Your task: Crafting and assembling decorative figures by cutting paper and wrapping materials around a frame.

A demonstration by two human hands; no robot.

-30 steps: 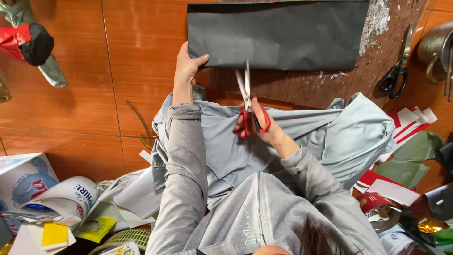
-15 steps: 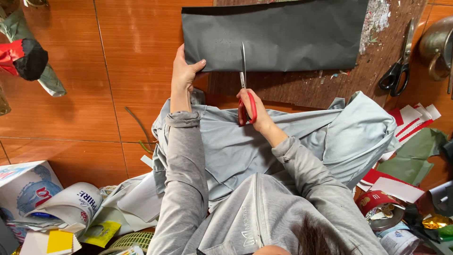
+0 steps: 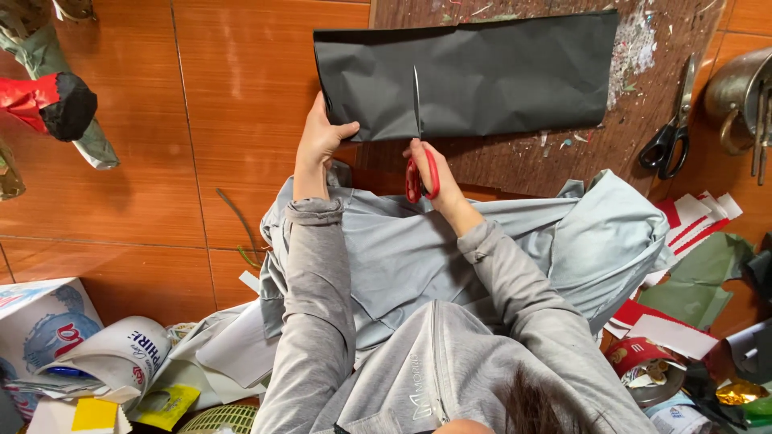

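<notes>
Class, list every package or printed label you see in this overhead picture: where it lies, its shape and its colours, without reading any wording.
White cardboard box with blue and red print: bottom left, tilted.
Curled white printed sheet: beside the box, rolled.
Small yellow packet: bottom edge, left, crumpled.
Round red printed tin: lower right, among paper scraps.

My right hand (image 3: 430, 165) has pushed the red-handled scissors (image 3: 418, 137) forward: a second ago the blades sat short of the dark grey sheet (image 3: 466, 76), just below its near edge; half a second ago the tips had entered it; now the blade runs well up into the sheet, about halfway across its depth. The handles have closed in to the sheet's near edge. My left hand (image 3: 320, 141) has slid up a little along the sheet's left edge, thumb now over the near edge. My view shifted slightly.
</notes>
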